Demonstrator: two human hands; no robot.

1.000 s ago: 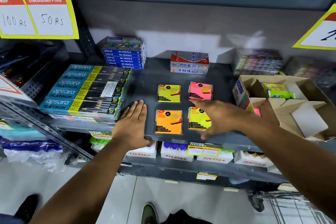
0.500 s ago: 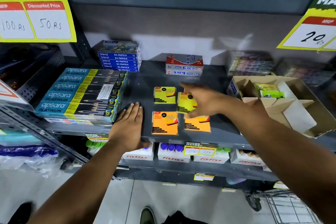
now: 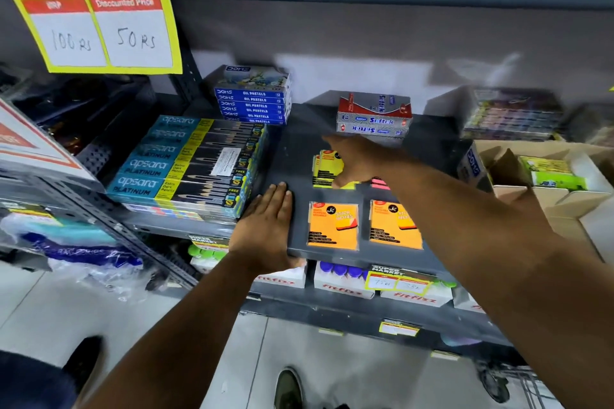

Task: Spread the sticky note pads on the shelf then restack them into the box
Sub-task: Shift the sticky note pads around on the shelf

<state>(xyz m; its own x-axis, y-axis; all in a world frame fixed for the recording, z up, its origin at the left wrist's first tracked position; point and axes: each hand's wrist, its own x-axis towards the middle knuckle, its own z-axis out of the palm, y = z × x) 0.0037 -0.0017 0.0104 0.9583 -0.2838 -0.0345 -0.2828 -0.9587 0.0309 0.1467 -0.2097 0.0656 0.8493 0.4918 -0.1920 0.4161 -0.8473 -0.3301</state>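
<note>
On the grey shelf (image 3: 295,149) two orange sticky note pads lie side by side at the front, one to the left (image 3: 333,226) and one to the right (image 3: 392,226). At the back, my right hand (image 3: 354,159) grips a yellow sticky note pad (image 3: 327,169) and holds it over another yellow pad that lies there. A sliver of a pink pad (image 3: 380,183) shows under my right wrist. My left hand (image 3: 265,229) lies flat on the shelf's front edge and holds nothing. The open cardboard box (image 3: 471,164) stands at the right with green pads (image 3: 551,173) inside.
Apsara pencil boxes (image 3: 186,166) are stacked at the left of the shelf. At the back are Doms oil pastel boxes (image 3: 254,100), Softek boxes (image 3: 373,116) and a blurred stack of packs (image 3: 511,116). Fitfizz cartons (image 3: 342,282) fill the shelf below.
My right hand lifted the yellow pad from the front right, uncovering an orange pad beneath, and carried it back and left over the rear yellow pad. The left hand stayed put.
</note>
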